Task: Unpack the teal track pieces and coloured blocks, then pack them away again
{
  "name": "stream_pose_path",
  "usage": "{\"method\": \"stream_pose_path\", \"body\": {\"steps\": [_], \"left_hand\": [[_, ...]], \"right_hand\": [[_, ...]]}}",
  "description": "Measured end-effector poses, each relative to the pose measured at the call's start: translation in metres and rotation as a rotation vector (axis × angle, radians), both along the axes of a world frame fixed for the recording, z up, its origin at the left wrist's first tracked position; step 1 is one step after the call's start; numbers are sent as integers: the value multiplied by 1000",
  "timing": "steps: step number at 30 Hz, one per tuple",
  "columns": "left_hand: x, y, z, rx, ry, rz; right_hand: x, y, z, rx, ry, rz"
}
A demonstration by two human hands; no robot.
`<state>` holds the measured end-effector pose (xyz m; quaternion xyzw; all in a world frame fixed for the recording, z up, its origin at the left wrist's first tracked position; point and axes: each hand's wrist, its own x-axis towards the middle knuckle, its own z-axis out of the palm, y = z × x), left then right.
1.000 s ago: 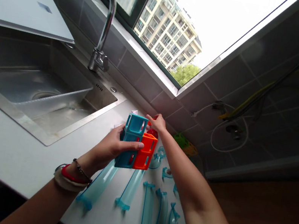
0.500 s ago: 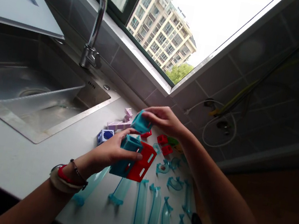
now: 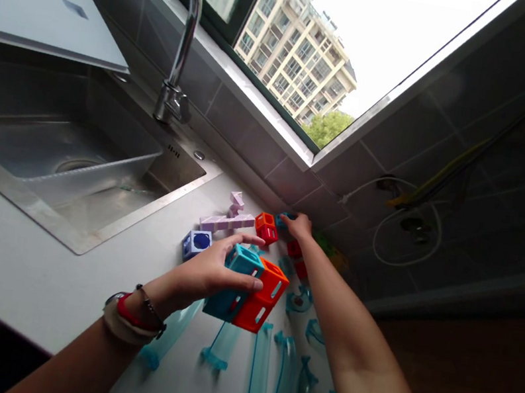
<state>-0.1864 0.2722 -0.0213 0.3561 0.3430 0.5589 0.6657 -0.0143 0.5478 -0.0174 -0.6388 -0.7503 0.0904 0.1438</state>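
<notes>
My left hand is wrapped round a block assembly, teal on its left side and orange-red on its right, held above the counter. Farther back, near the tiled wall, my right hand has its fingers closed on a small teal block. Just left of that block stands an orange and red block. A lilac block with a round blue opening lies beyond my left hand, and pale pink pieces lie behind it.
Translucent teal track pieces spread over the front of the counter. Red blocks lie partly behind my right forearm. A steel sink with a faucet is at the left, below a window.
My right hand has moved from above the assembly to the back of the counter with the teal block. An orange block top now shows on the assembly. The view has shifted slightly.
</notes>
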Motion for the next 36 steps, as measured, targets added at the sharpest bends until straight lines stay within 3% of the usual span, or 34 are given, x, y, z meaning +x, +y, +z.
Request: {"method": "stream_pose_path", "body": {"steps": [4, 8, 11, 13, 15, 20, 24, 30, 34, 36], "left_hand": [[0, 2, -2, 1, 15, 12], [-2, 3, 0, 20, 15, 104], [-4, 3, 3, 51, 12, 210], [-5, 2, 4, 69, -18, 251], [-3, 0, 6, 71, -44, 259], [10, -4, 15, 59, -53, 204], [20, -6, 17, 53, -79, 191], [20, -4, 12, -32, -210, 79], [18, 0, 10, -60, -254, 125], [17, 2, 9, -56, -272, 181]], "right_hand": [[-11, -7, 4, 11, 36, 62], [-20, -36, 38, 13, 106, 239], [-15, -79, 70, -218, 157, 479], [-7, -111, 86, -547, 252, 708], [2, -139, 95, -674, 307, 803], [25, -169, 96, -638, 400, 707], [36, -175, 92, -660, 526, 609], [63, -172, 97, -471, 803, 347], [103, -160, 94, -276, 727, 271], [127, -161, 86, -261, 634, 263]]}}
